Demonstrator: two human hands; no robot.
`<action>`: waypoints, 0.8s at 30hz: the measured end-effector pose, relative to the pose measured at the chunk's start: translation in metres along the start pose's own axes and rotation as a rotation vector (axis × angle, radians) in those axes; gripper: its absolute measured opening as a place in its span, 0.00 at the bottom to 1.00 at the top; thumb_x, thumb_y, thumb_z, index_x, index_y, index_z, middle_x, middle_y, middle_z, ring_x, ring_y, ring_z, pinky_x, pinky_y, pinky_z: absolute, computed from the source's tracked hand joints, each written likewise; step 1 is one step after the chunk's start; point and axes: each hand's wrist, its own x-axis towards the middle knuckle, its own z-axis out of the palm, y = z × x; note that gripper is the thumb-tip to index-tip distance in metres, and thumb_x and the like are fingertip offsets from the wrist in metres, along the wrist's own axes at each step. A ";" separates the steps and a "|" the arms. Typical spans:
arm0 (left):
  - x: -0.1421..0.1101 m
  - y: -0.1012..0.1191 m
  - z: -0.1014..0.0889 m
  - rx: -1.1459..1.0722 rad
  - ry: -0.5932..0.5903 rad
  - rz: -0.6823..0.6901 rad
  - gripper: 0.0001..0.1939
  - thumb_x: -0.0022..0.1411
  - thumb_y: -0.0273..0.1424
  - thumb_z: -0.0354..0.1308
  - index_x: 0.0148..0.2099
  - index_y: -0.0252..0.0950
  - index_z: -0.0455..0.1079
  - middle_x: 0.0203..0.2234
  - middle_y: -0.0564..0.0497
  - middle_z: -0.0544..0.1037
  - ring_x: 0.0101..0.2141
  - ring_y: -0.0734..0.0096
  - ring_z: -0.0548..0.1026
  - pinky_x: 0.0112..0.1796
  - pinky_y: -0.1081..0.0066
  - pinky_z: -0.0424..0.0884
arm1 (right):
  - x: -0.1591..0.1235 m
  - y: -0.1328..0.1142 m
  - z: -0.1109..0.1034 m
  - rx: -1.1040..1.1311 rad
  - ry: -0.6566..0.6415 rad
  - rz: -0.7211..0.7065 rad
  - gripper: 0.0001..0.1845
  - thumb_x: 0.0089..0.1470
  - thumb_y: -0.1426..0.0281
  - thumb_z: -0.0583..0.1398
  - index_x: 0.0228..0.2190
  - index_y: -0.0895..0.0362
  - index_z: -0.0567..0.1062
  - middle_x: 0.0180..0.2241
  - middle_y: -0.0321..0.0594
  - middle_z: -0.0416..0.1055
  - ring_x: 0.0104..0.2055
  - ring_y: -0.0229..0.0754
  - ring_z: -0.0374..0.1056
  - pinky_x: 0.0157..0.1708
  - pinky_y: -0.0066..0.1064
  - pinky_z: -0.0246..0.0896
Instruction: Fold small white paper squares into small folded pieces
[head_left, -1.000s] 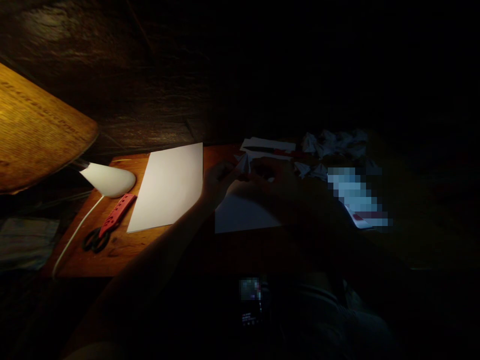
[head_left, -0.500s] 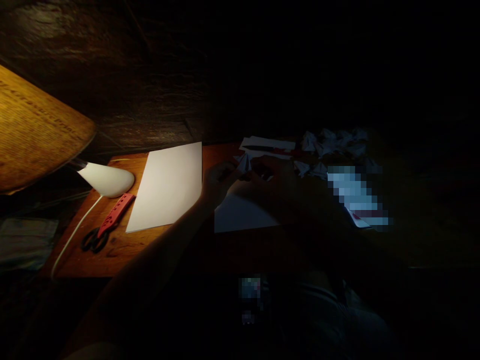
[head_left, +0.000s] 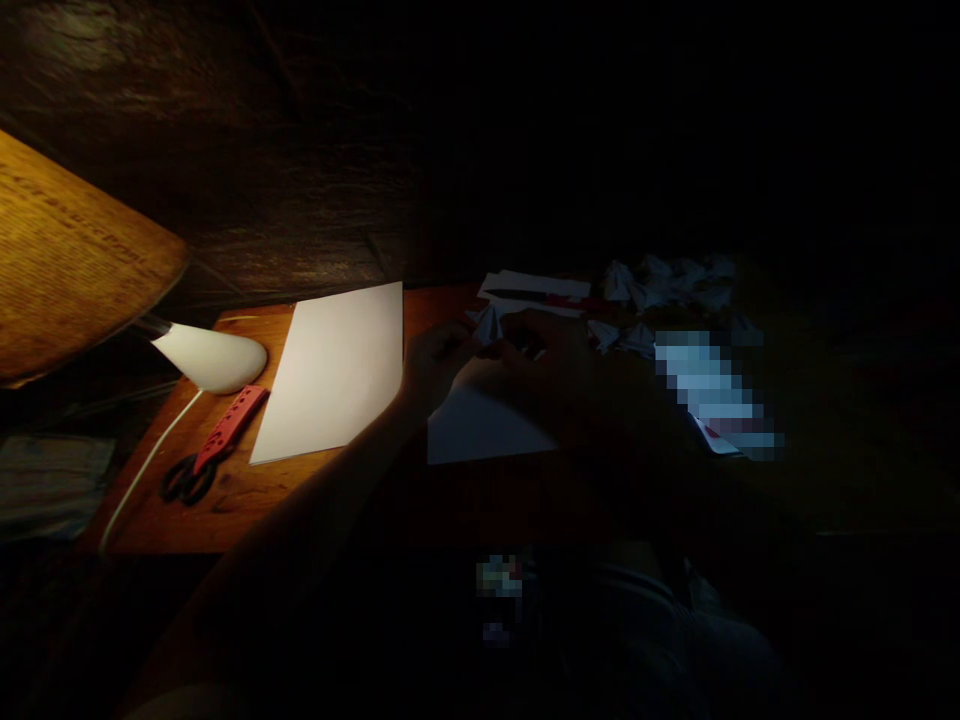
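The scene is very dark, lit only from the left. My left hand (head_left: 435,355) and my right hand (head_left: 551,355) meet over a white sheet of paper (head_left: 480,425) at the middle of the wooden table (head_left: 232,500). Both hands have curled fingers pressed on the sheet's far edge, beside a small folded paper piece (head_left: 487,322). The fingertips are lost in shadow, so their exact hold is unclear. A second, flat white sheet (head_left: 334,370) lies just left of my left hand.
A white lamp head (head_left: 210,360) with its cord sits at the table's left, next to red-sheathed scissors (head_left: 214,445). Crumpled and folded papers (head_left: 660,285) lie at the back right. A woven fan-like object (head_left: 67,270) hangs at far left.
Almost nothing has changed; my right hand has shifted slightly on the sheet's far edge, and the view has drifted a little.
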 end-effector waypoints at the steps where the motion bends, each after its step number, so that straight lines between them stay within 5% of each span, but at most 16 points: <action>1: 0.000 0.000 0.000 0.001 0.000 -0.001 0.16 0.65 0.43 0.77 0.33 0.39 0.79 0.33 0.49 0.87 0.36 0.64 0.87 0.39 0.67 0.86 | 0.000 -0.001 0.000 0.002 -0.007 0.001 0.07 0.61 0.66 0.68 0.40 0.54 0.85 0.37 0.41 0.87 0.36 0.45 0.79 0.37 0.35 0.72; 7: -0.001 -0.001 0.000 -0.016 0.002 0.002 0.13 0.68 0.37 0.76 0.34 0.38 0.79 0.34 0.48 0.88 0.36 0.65 0.89 0.40 0.68 0.87 | 0.001 -0.005 -0.003 0.025 -0.020 0.003 0.06 0.62 0.65 0.68 0.39 0.53 0.85 0.37 0.41 0.87 0.37 0.45 0.79 0.37 0.35 0.71; 24: -0.001 0.000 0.002 -0.027 0.007 0.011 0.22 0.64 0.50 0.79 0.33 0.39 0.80 0.33 0.48 0.88 0.34 0.64 0.88 0.39 0.66 0.87 | 0.002 -0.004 -0.004 0.027 -0.015 -0.036 0.03 0.60 0.67 0.68 0.35 0.54 0.81 0.33 0.39 0.84 0.33 0.42 0.76 0.34 0.34 0.66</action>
